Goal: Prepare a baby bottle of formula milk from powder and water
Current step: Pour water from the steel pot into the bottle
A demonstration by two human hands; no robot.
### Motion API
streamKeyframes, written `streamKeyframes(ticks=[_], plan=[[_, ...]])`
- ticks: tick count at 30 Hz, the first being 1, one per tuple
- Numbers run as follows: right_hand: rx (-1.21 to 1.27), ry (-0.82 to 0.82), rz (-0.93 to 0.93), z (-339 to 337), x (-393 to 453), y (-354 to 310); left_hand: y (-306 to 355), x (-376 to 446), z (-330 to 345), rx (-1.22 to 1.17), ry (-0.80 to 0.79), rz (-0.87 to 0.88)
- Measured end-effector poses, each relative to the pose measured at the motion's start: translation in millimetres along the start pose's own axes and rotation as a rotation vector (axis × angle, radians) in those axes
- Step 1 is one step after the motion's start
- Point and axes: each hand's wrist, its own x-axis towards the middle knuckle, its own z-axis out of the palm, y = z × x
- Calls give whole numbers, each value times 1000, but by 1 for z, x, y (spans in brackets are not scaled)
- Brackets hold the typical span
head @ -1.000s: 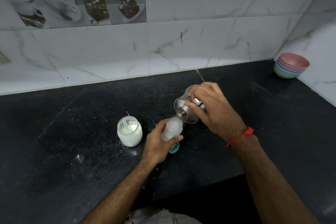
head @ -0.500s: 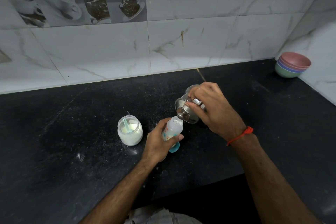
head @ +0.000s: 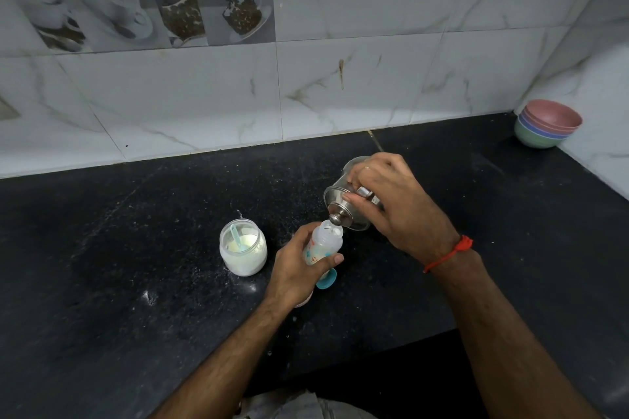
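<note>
Baby bottle (head: 325, 243), light and probably slippery plastic, is gripped mid-body by the left hand (head: 299, 269) above the table (head: 102, 265); the tilted steel pot (head: 343, 204), likely heavier, is clasped in the right hand (head: 398, 207).

Two hands are in view: the left hand (head: 295, 265) and the right hand (head: 396, 204). There is one baby bottle (head: 323, 242), one steel jug (head: 345, 206), one glass jar of white powder (head: 242, 251) with one pale blue scoop (head: 236, 237) inside it, and one teal cap (head: 327, 281) on the black counter (head: 102, 248). One red thread bracelet (head: 449, 252) shows. One stack of bowls (head: 547, 123) stands in the corner; about four rims can be counted.
</note>
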Motion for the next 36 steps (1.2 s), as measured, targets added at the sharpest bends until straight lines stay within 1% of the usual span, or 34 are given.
streamKeyframes(ticks=[15,36], plan=[[-3,-4,2,-3,3,-1,0,1,-1,0,-2,-5],[-13,16,-56,-3,0,1,1,0,1,10,-4,-14]])
